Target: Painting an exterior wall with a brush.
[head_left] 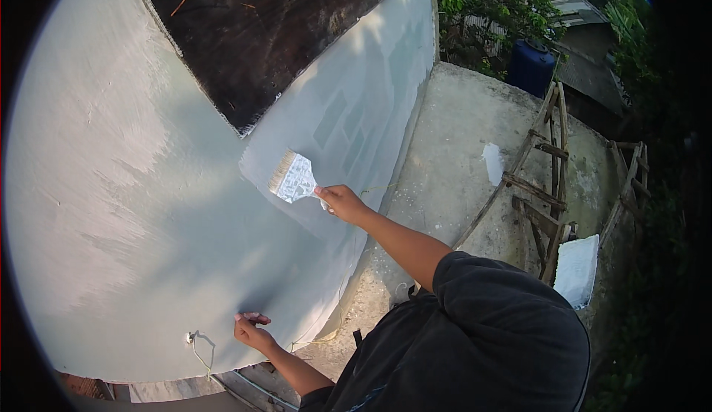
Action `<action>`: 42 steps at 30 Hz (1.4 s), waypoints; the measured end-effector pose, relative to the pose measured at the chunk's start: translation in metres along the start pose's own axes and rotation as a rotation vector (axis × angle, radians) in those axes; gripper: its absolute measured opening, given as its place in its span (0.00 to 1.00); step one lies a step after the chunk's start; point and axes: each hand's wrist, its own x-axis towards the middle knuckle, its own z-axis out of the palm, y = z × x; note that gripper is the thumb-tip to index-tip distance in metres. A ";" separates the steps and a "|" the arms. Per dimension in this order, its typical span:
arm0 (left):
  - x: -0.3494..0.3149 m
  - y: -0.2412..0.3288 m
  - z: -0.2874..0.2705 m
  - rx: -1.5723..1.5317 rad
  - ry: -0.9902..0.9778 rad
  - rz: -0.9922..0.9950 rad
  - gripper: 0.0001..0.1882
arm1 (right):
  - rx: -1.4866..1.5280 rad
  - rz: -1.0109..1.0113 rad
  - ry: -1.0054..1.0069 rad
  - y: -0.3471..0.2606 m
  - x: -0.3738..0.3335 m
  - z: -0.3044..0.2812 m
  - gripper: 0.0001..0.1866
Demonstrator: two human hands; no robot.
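My right hand [341, 201] is closed round the handle of a wide paintbrush [298, 178]. White paint coats the brush's handle and head, and its pale bristles point left toward the wall [200, 219]. Whether the bristles touch the wall I cannot tell. Lower down, my left hand [253, 330] hovers near the wall with loosely bent fingers, some of them apart, and nothing visible in it. The wall is pale grey-white with brushed streaks on its left part. Above the brush is a large dark rectangular panel [274, 34] with a rough-edged corner.
A wooden ladder-like frame [545, 167] stands on the concrete floor [452, 130] at right, beside a white-coated board or tray [577, 269]. Past the ledge are a blue tank [530, 68], trees and roofs. A cable [199, 353] hangs from the wall at lower left.
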 end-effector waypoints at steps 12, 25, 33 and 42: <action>0.001 0.000 0.002 0.000 -0.029 0.013 0.25 | -0.260 0.211 0.179 0.095 -0.037 -0.060 0.27; 0.003 -0.003 0.001 0.025 -0.021 0.004 0.25 | -0.466 0.210 0.207 0.066 -0.022 -0.049 0.30; 0.000 0.002 0.004 0.007 -0.015 -0.001 0.25 | -0.438 0.318 0.141 0.089 -0.040 -0.071 0.30; 0.001 0.000 -0.001 0.026 -0.059 -0.014 0.25 | -0.046 0.286 0.051 0.048 -0.024 -0.035 0.24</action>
